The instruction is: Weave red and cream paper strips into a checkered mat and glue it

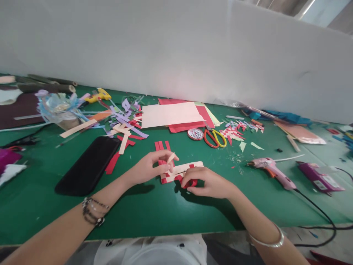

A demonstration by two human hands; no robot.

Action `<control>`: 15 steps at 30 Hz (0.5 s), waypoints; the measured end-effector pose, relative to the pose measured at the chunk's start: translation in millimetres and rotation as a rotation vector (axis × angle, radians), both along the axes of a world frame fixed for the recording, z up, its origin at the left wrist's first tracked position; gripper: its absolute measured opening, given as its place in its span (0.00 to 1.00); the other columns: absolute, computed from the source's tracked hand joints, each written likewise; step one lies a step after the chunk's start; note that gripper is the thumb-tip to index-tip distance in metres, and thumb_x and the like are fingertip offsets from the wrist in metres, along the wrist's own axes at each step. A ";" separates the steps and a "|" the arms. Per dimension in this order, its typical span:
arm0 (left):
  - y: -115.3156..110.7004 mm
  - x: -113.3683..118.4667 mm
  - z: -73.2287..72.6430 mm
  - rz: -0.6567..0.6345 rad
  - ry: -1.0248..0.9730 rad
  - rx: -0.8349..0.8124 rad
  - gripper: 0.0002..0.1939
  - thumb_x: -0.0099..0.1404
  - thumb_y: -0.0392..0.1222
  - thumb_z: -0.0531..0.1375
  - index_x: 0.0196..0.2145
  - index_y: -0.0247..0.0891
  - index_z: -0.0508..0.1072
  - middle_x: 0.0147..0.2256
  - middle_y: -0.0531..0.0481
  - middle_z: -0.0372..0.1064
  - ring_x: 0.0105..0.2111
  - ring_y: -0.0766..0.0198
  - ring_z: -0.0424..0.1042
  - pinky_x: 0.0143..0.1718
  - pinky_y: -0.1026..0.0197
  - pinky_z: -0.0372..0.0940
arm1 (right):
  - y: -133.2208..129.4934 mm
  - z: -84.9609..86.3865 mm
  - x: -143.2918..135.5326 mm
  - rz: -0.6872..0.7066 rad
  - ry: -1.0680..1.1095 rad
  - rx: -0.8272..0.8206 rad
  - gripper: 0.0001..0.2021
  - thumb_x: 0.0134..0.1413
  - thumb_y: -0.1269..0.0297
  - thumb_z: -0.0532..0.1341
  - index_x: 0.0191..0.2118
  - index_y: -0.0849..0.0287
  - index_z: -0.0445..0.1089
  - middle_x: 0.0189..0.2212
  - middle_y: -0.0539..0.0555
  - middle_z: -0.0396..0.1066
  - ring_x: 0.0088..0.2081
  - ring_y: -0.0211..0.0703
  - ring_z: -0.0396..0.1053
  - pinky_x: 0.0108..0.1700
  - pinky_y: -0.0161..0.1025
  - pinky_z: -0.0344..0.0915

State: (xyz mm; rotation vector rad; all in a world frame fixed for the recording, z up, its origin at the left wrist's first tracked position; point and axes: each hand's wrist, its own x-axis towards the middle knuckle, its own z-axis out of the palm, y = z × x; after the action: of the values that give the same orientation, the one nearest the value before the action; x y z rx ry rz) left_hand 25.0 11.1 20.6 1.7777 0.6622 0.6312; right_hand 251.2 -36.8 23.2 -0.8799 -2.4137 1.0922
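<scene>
A small weave of red and cream paper strips [180,169] lies on the green table in front of me, with red strip ends pointing away. My left hand [150,167] is over its left side, pinching a narrow cream paper strip [171,158] whose tip sticks up between the fingers. At the weave's lower right, my right hand [211,183] has its thumb and fingers curled round a bent red paper strip [194,183]. Part of the weave is covered by both hands.
A black phone [89,165] lies left, near loose strips [125,141]. Beyond the weave are cream sheets [172,114], a round dish of small beads [195,134] and scissors [215,138]. A pink glue gun [274,171] with a cord is right; a yellow glue gun [98,95] is back left.
</scene>
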 end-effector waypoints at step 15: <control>19.7 -21.3 35.7 -0.105 0.611 -0.014 0.24 0.62 0.59 0.48 0.40 0.40 0.73 0.27 0.51 0.72 0.17 0.66 0.66 0.22 0.65 0.59 | 0.9 -6.0 1.8 0.015 0.030 -0.056 0.08 0.52 0.73 0.56 0.37 0.60 0.70 0.33 0.52 0.72 0.33 0.33 0.67 0.40 0.31 0.62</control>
State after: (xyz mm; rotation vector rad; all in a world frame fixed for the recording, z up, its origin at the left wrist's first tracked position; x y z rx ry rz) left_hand 3.6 30.8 56.3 1.9852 0.9668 -0.0047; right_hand 253.0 -35.9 17.2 -0.8579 -2.3793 1.1760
